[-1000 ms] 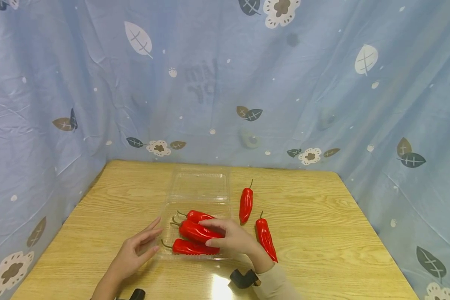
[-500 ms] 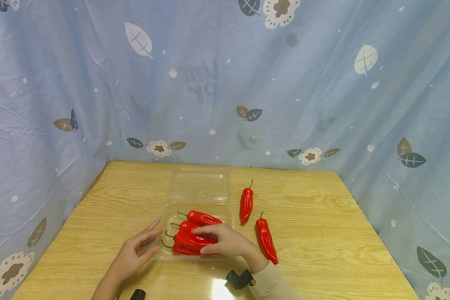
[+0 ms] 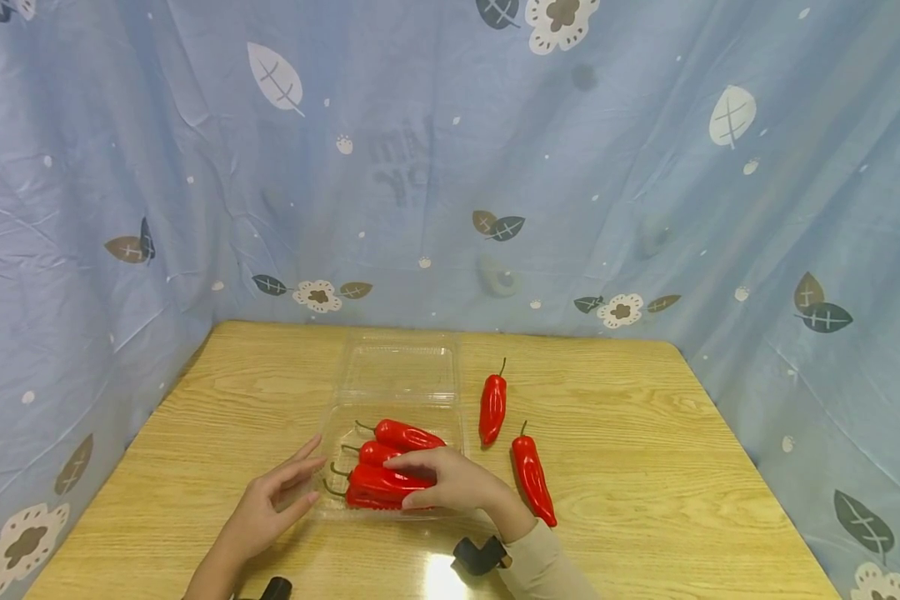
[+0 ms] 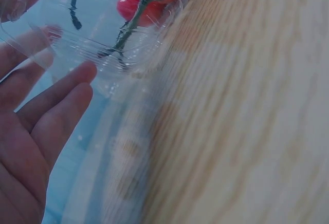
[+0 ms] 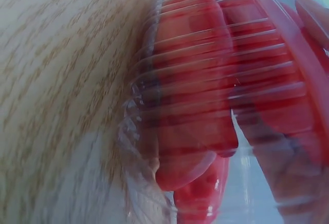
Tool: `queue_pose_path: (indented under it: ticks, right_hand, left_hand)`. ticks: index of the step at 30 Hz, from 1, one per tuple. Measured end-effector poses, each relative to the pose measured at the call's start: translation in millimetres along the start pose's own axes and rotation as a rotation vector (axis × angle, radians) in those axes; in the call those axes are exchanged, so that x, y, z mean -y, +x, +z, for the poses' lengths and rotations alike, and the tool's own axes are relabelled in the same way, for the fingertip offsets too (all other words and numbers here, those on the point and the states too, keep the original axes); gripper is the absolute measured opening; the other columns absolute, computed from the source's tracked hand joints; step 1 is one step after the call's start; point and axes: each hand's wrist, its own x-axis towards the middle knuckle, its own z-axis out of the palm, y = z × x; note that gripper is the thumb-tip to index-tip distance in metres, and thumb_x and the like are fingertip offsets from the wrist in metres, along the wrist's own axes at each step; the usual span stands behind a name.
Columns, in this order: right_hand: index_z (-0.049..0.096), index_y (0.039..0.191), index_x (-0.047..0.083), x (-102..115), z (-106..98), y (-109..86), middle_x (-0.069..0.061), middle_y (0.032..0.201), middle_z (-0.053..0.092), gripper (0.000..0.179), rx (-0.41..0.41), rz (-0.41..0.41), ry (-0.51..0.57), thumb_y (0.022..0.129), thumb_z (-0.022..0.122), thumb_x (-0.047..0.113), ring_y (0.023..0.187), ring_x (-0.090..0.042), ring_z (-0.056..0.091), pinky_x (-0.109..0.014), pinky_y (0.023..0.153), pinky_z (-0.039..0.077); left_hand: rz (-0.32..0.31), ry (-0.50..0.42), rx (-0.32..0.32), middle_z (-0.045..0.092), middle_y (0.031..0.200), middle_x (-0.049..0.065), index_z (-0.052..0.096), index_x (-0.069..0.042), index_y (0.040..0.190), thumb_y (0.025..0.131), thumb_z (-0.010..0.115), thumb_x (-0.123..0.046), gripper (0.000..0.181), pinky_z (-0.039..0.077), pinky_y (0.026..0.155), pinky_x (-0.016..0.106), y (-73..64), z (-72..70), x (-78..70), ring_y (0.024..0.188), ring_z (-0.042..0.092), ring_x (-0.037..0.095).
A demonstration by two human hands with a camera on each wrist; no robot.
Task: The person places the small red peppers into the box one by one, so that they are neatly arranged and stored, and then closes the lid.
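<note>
In the head view, several glossy red chili peppers with dark curved stems lie in a clear plastic clamshell box [image 3: 450, 417], stems pointing left. My right hand [image 3: 457, 483] reaches in over the box's right side, thumb and fingers around the nearer upper chili pepper [image 3: 375, 478]. This one lies over another chili pepper [image 3: 367, 502] at the front wall. Farther back are a chili pepper [image 3: 375, 452] partly hidden by my fingers and a chili pepper [image 3: 405, 434] at the rear. My left hand [image 3: 266, 508], fingers extended, rests at the box's left edge; the left wrist view shows the fingertips [image 4: 85, 72] by its corner.
The box's lid [image 3: 401, 367] lies folded back behind it. Two loose chili peppers, one farther back [image 3: 492, 408] and one nearer [image 3: 532, 479], lie on the wooden table [image 3: 630, 450] to the right. A blue patterned curtain [image 3: 450, 167] hangs behind and at both sides.
My right hand has moved slightly toward me and lowered the chili pepper onto the front one, uncovering the rear ones more. Over the last half second it barely moves. My left hand stays put.
</note>
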Motion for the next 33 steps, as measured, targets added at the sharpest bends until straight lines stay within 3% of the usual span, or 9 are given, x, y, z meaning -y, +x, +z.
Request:
queue_pose_path:
  ticks: [8, 19, 27, 33]
  right_hand:
    - [0.058, 0.131, 0.015, -1.8, -0.9, 1.3, 0.004, 0.134, 0.057, 0.049, -0.003, -0.003, 0.032, 0.084, 0.073, 0.015, 0.124, -0.007, 0.049, -0.022, 0.105, 0.040]
    - [0.057, 0.132, 0.013, -1.0, -1.0, 2.9, 0.003, 0.135, 0.056, 0.048, -0.010, 0.004, 0.051, 0.086, 0.070, 0.016, 0.127, -0.009, 0.047, -0.022, 0.106, 0.039]
    - [0.053, 0.134, 0.009, -3.4, -0.4, 2.3, -0.007, 0.135, 0.056, 0.048, -0.070, -0.047, 0.128, 0.089, 0.067, 0.016, 0.127, -0.019, 0.051, -0.025, 0.107, 0.040]
    - [0.049, 0.137, 0.006, 2.3, -9.0, -7.8, -0.012, 0.139, 0.053, 0.051, -0.130, -0.079, 0.168, 0.090, 0.065, 0.016, 0.128, -0.023, 0.050, -0.029, 0.108, 0.040]
  left_hand:
    - [0.011, 0.010, 0.004, 0.034, 0.149, 0.024, 0.056, 0.002, 0.128, 0.088, 0.061, 0.004, 0.040, 0.045, 0.096, 0.014, 1.2, -0.3, 0.6, 0.127, 0.050, 0.014]
    - [0.033, -0.005, -0.011, 0.034, 0.148, 0.025, 0.056, 0.004, 0.127, 0.087, 0.061, 0.007, 0.040, 0.046, 0.095, 0.013, 1.6, -0.2, -0.9, 0.126, 0.050, 0.011]
    - [0.015, 0.010, -0.009, 0.035, 0.149, 0.023, 0.057, 0.004, 0.126, 0.088, 0.061, 0.005, 0.038, 0.045, 0.096, 0.013, 0.3, 0.0, -0.3, 0.127, 0.050, 0.014]
    - [0.051, -0.007, -0.025, 0.035, 0.147, 0.026, 0.056, 0.005, 0.126, 0.086, 0.061, 0.008, 0.040, 0.045, 0.095, 0.012, 1.0, 0.7, -2.7, 0.127, 0.050, 0.011]
